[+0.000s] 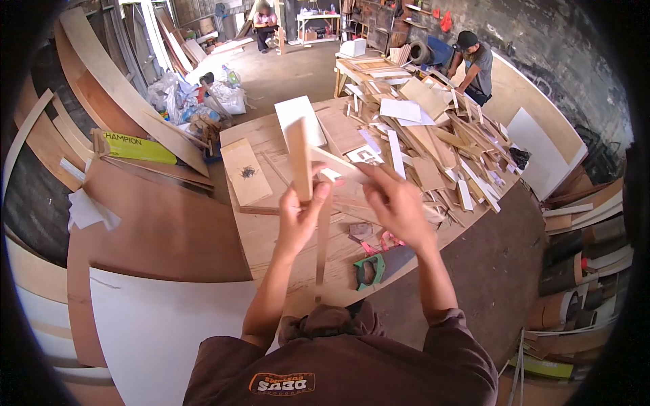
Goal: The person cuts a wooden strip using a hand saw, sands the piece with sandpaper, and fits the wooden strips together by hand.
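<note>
My left hand (302,211) is closed around wooden strips in front of my chest. One wooden strip (298,159) stands up from its fingers, blurred at the top. A narrower strip (322,247) runs down below them. My right hand (398,206) has its fingers bent at the right end of a pale wooden strip (338,166), which slants across to the upright one. How the pieces meet is partly hidden by my fingers. Beneath my right hand, a handsaw with a green handle (367,272) lies at the table's near edge, by a small block (360,230).
The plywood table (271,233) bears a heap of wood offcuts (433,145) on its right. A board (245,172) with a small dark pile lies left. One person (474,64) leans over wood at the far right; another person (265,27) sits at the back. Large panels (169,331) stand left.
</note>
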Demonstrator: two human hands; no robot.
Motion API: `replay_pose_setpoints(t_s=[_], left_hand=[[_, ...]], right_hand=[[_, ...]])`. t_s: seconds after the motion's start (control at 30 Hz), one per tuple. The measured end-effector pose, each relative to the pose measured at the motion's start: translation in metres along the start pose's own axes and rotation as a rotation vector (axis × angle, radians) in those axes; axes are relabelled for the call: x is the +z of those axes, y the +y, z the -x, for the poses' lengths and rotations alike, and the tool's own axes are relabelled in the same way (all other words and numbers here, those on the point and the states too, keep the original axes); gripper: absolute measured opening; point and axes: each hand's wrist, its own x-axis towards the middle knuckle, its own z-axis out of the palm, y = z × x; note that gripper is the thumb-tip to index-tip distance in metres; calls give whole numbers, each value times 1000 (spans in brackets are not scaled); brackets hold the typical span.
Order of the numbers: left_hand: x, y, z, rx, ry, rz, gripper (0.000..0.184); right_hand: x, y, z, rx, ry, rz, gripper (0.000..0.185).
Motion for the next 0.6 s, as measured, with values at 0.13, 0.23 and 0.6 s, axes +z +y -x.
replay_pose_setpoints(t_s=[0.13, 0.23, 0.6], left_hand=[[-6, 14, 7, -15, -9, 152, 55], [5, 17, 9, 3, -3, 198, 49], [13, 1, -1, -22, -115, 94, 45]], right_hand=[[-28, 5, 10, 2, 89, 208, 26], [-49, -7, 14, -7, 86, 346, 23], [-66, -1, 29, -85, 229, 418, 20]])
